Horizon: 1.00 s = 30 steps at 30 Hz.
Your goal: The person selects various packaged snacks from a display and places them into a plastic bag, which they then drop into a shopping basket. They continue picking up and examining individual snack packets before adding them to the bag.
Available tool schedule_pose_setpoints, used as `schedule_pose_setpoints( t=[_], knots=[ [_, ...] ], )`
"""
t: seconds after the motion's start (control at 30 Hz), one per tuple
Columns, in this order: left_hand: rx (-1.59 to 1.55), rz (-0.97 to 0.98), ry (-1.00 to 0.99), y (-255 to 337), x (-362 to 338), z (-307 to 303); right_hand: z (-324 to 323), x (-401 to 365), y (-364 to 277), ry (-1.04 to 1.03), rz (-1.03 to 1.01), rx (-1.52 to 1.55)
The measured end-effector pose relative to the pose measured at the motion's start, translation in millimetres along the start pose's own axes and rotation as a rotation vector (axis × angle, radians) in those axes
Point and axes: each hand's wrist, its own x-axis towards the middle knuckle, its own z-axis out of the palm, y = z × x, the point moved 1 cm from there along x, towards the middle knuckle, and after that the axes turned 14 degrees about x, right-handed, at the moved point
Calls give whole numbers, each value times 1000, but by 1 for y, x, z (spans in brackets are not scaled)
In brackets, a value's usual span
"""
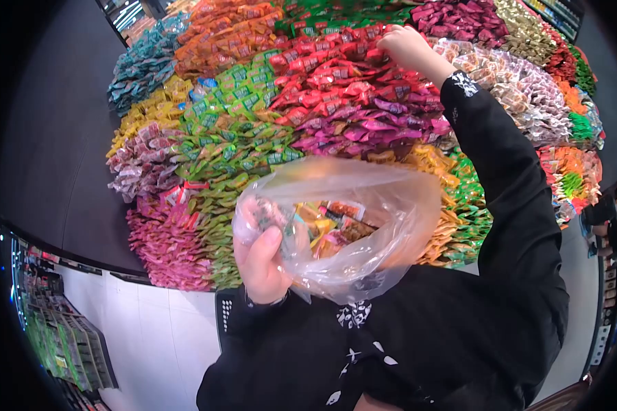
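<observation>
A clear plastic bag hangs open in front of my body, its rim pinched by my left hand, thumb outside. Inside it lie several small wrapped snacks in yellow, red and brown. My right arm reaches far forward, and my right hand rests at the red packets near the top of the display. Its fingers are curled down; whether a packet is between them is too small to tell.
Around the red packets are green packets, purple packets, orange packets and white packets, heaped in sloping rows. A shelf of goods stands at lower left, beside the pale floor.
</observation>
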Motion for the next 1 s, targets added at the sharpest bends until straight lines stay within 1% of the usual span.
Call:
schedule_pose_setpoints(
  t=[0.03, 0.1, 0.13, 0.17, 0.23, 0.27, 0.3, 0.33, 0.37, 0.4, 0.5, 0.57, 0.6, 0.63, 0.7, 0.73, 0.77, 0.8, 0.83, 0.9, 1.0],
  knots=[
    [20, -1, 10, 1, -1, -2, -10, 0, 2, -15, -35, -41],
    [62, -15, 31, 4, -4, -6, -31, 4, 3, -52, -28, -134],
    [113, -37, 108, 7, -4, -2, -45, 3, -1, -64, -40, -190],
    [139, -18, 94, 4, -5, -5, -53, 2, -5, -84, -52, -243],
    [188, 16, 72, -3, -4, -15, -41, 3, -5, -84, -42, -290],
    [215, 30, 86, 0, -3, -10, -32, 3, -4, -84, -49, -283],
    [203, 36, 70, -3, -2, -12, -23, 3, -3, -83, -59, -276],
    [191, 44, 56, -5, -2, -18, -17, 5, 0, -25, -78, -276],
    [182, 50, 44, -7, 0, -20, -17, 7, 2, -44, -53, -274],
    [217, 43, 105, -3, 1, -11, -16, 11, 3, -63, -30, -269],
    [116, -25, 141, 2, 3, -3, -15, 13, 4, -117, 19, -193],
    [97, -22, 100, 1, 4, -8, -16, 10, 5, -132, 80, -146],
    [83, -18, 87, 0, 2, -11, -17, 10, 6, -186, 92, -131],
    [99, -18, 68, 0, -1, -15, -17, 10, 6, -190, 64, -127],
    [132, 0, 15, 0, -2, -20, -20, 13, 1, -226, 92, -185],
    [3, -9, -17, 4, -2, -15, -30, 17, -12, -171, 95, -69],
    [57, -10, 25, 7, -1, -10, -38, 20, -27, -119, 101, 50],
    [111, -14, 69, 9, 0, -5, -45, 22, -39, -120, 69, 160],
    [165, -22, 112, 9, -1, -2, -36, 27, -42, -230, 108, 275],
    [102, -30, 82, 8, -4, -3, -15, 27, -42, -323, 123, 176],
    [73, -22, 71, 9, -5, -9, 6, 28, -38, -281, 204, 182]
  ],
)
